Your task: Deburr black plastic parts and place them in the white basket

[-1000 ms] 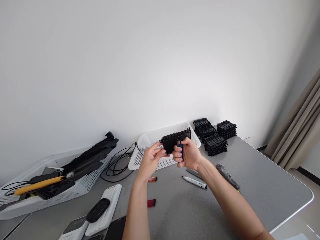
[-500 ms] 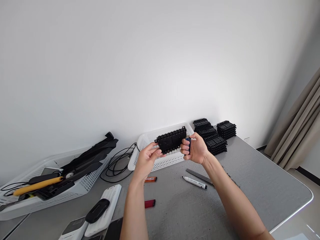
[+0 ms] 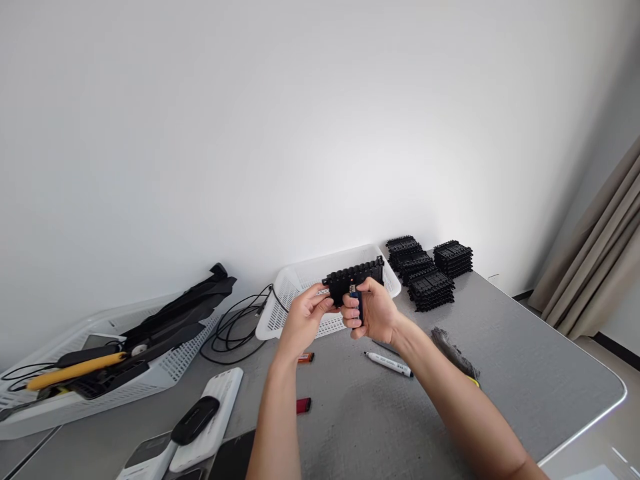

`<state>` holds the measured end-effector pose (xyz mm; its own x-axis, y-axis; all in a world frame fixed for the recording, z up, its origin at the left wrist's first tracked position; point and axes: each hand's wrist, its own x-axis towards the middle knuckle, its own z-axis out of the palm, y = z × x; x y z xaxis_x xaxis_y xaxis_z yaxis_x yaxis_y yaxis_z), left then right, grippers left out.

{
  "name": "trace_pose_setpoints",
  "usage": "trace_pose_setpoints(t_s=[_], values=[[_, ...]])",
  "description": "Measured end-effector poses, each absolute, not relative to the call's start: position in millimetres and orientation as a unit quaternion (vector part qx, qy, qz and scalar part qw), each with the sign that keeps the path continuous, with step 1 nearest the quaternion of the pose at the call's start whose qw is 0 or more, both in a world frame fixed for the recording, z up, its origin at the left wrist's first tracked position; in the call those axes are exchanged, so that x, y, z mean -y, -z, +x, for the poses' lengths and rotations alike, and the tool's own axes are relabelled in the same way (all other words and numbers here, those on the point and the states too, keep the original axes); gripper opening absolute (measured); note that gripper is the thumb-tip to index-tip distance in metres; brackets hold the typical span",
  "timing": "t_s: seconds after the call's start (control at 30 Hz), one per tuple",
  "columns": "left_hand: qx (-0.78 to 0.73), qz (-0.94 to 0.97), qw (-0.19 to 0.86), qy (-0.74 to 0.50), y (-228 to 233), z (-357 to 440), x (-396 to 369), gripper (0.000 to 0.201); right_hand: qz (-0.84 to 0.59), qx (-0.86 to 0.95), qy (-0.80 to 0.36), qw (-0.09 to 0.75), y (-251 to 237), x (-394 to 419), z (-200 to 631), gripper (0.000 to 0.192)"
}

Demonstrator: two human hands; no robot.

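Note:
My left hand (image 3: 304,319) pinches the left end of a black ribbed plastic part (image 3: 356,279), held up over the grey table (image 3: 525,373). In my right hand (image 3: 375,313) is a small blue lighter (image 3: 357,303), its metal top pressed against the lower middle of the black part. Both hands hover just in front of a white perforated basket (image 3: 295,283).
Stacks of similar black parts (image 3: 430,267) stand at the back right. On the table lie a white marker (image 3: 390,364), a grey brush (image 3: 455,353), two red lighters (image 3: 303,405), black cables (image 3: 235,327), white devices (image 3: 210,417), and a white tray of tools (image 3: 100,367) at the left.
My right hand with the lighter moved from the black part's right end back to its lower middle. The part came slightly lower and nearer.

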<state>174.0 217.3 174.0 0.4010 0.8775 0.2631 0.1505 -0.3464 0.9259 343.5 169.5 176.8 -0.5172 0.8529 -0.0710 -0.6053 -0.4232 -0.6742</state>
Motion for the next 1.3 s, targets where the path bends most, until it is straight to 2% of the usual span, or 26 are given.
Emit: trace_pose_setpoints(t_s=[0.13, 0.3, 0.43, 0.5, 0.57, 0.67, 0.77, 0.97, 1.2, 1.3], values=[[-0.361, 0.737, 0.419, -0.390, -177, 179, -214, 0.030, -0.199, 0.318, -0.823, 0.426, -175, -168, 335, 0.020], [-0.369, 0.756, 0.385, -0.380, -177, 181, -212, 0.032, -0.202, 0.333, -0.825, 0.409, -173, -168, 329, 0.021], [-0.372, 0.746, 0.401, -0.379, -177, 182, -212, 0.034, -0.194, 0.356, -0.806, 0.432, -177, -164, 329, 0.029], [-0.382, 0.720, 0.421, -0.399, -176, 182, -213, 0.037, -0.209, 0.372, -0.778, 0.462, -180, -161, 330, 0.033], [-0.391, 0.675, 0.449, -0.435, -174, 182, -215, 0.046, -0.237, 0.372, -0.724, 0.531, -179, -162, 330, 0.034], [-0.394, 0.601, 0.494, -0.490, -171, 181, -219, 0.065, -0.299, 0.336, -0.596, 0.666, -172, -169, 334, 0.039], [-0.384, 0.549, 0.529, -0.521, -170, 179, -222, 0.070, -0.362, 0.296, -0.478, 0.744, -162, -181, 338, 0.043], [-0.344, 0.542, 0.565, -0.519, -175, 179, -217, 0.068, -0.381, 0.315, -0.411, 0.766, -154, -190, 338, 0.043], [-0.358, 0.656, 0.511, -0.425, -181, 182, -209, 0.075, -0.355, 0.282, -0.382, 0.806, -161, -187, 345, 0.041], [-0.363, 0.668, 0.501, -0.413, -180, 184, -209, 0.071, -0.371, 0.296, -0.360, 0.803, -163, -187, 350, 0.038]])
